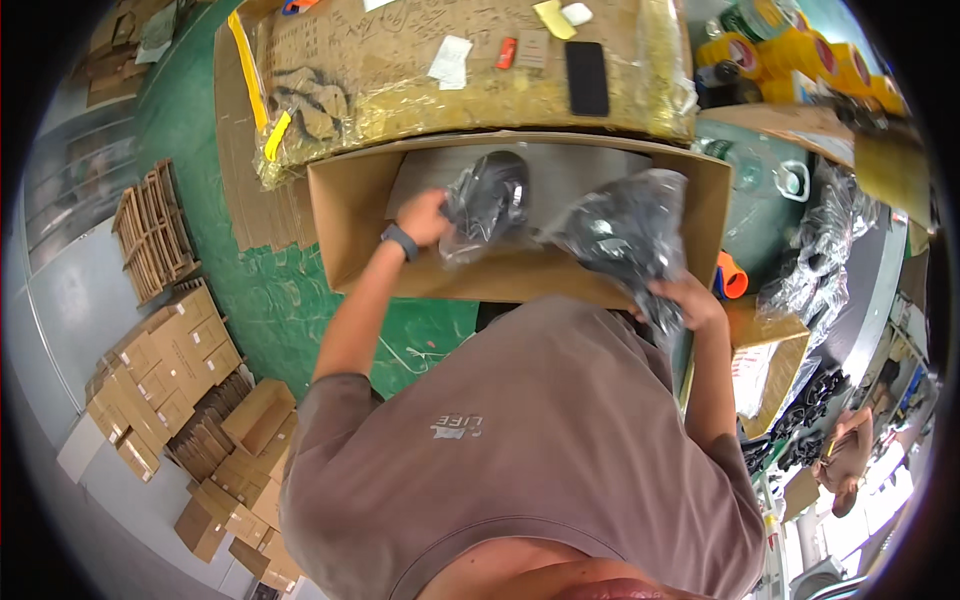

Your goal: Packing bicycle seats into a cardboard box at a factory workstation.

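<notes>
Black phone (586, 78) and paper slips (451, 60) on the plastic-wrapped tabletop (400, 95), yellow tape rolls (790, 50), stacked cartons (170, 370) on green floor (190, 130), wooden pallets (152, 232)

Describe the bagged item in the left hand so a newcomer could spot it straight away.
Find the large open brown cardboard box in front of the person, below the plastic-wrapped cardboard worktop. Inside its left half, the left hand, with a dark watch at the wrist, grips a black item in a clear plastic bag. Unlike the larger crinkled bag of black items in the right hand, it sits low inside the box.
</notes>
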A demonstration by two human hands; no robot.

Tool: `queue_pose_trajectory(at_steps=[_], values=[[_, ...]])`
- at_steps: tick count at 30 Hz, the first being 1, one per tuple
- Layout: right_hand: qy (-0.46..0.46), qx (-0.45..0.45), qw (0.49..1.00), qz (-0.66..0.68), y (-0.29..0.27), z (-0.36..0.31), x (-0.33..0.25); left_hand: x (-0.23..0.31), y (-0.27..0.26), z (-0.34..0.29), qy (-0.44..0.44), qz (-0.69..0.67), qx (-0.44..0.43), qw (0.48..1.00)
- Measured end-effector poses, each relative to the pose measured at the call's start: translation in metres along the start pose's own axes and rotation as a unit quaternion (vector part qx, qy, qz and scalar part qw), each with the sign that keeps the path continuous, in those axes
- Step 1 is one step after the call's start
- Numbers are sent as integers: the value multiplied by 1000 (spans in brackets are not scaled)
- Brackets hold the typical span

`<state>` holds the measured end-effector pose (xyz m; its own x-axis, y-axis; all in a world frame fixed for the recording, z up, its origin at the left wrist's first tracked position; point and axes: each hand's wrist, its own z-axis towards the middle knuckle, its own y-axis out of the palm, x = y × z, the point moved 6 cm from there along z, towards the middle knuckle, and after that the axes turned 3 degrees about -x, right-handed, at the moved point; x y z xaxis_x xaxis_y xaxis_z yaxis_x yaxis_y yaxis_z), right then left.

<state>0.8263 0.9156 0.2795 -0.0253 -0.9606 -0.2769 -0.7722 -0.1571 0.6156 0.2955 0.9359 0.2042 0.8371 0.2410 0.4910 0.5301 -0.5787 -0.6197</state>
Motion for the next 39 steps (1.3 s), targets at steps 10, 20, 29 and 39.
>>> queue_pose_trajectory(at_steps=[10,20,29,39], values=[[108,-15,983,147,71,426,96,-278,71,159,-83,435,-225,868],[88,45,729,-677,51,453,135,-322,188,95,-304,-109,77,943],[-311,136,897,-283,-13,18,-93,-154,169,34,-110,-109,84,984],[130,817,544,-141,-512,-227,7,441,206,29,158,-241,24,957]])
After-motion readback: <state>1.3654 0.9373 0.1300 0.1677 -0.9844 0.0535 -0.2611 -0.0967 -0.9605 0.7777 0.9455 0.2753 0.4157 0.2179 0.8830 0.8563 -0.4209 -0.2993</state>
